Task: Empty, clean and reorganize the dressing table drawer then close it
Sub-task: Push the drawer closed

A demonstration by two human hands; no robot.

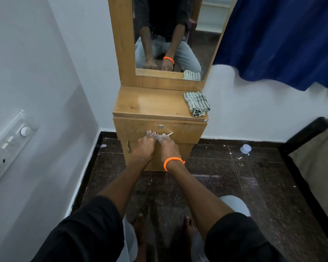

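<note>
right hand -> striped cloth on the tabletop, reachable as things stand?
Probably yes. The right hand is on the drawer handle, and the striped cloth lies just above on the tabletop, uncovered, nothing between them.

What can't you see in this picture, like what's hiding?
1. Inside the drawer, head view: its shut wooden front hides whatever is in it.
2. The drawer handle: the left hand and right hand cover most of it.
3. The white bits on the floor: too small to name.
</note>
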